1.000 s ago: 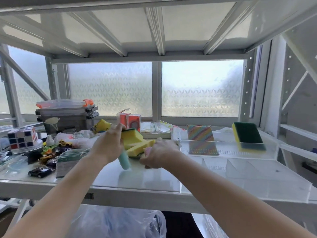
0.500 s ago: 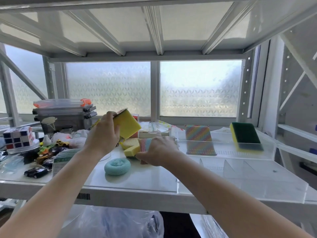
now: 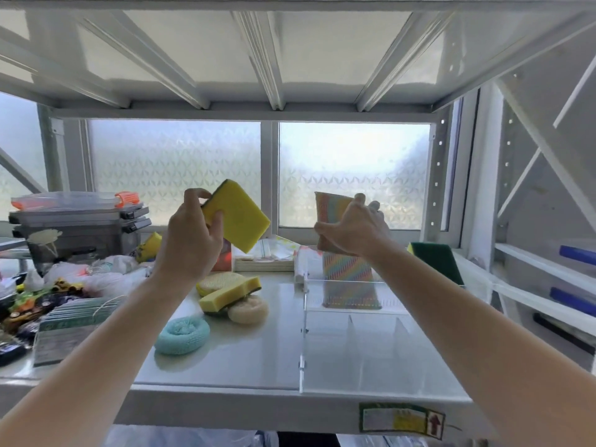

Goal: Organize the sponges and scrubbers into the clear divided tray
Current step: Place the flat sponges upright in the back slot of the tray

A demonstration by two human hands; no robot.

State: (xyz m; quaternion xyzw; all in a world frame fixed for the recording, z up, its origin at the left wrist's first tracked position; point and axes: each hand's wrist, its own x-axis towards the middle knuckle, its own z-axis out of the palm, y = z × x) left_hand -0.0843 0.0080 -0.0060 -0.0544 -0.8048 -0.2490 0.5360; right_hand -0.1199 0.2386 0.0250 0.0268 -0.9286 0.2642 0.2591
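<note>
White metal shelf [image 3: 245,353] against a frosted window; clear divided tray [image 3: 354,346] sits at 4 o'clock of the shelf. Left hand [image 3: 190,243] grips a yellow sponge [image 3: 238,216] by its left edge, held up and tilted. Right hand [image 3: 351,229] pinches a rainbow scrubber pad [image 3: 329,217], raised above the tray's back section. A second rainbow pad [image 3: 350,282] already lies in that back section, a green-topped sponge [image 3: 437,262] at its 3 o'clock. Loose on the shelf: teal mesh scrubber [image 3: 182,335], cream scrubber [image 3: 248,311], another yellow sponge [image 3: 230,293] stacked over it. To do this well, I'd lower the held pad flat onto its match, keep edges inside the wall, then send the yellow sponge over to the green-topped one. Hard to read: tray walls nearly vanish against the shelf, so divider count is unclear; right fingertips hide behind the pad; clutter at 9 o'clock is cropped.
</note>
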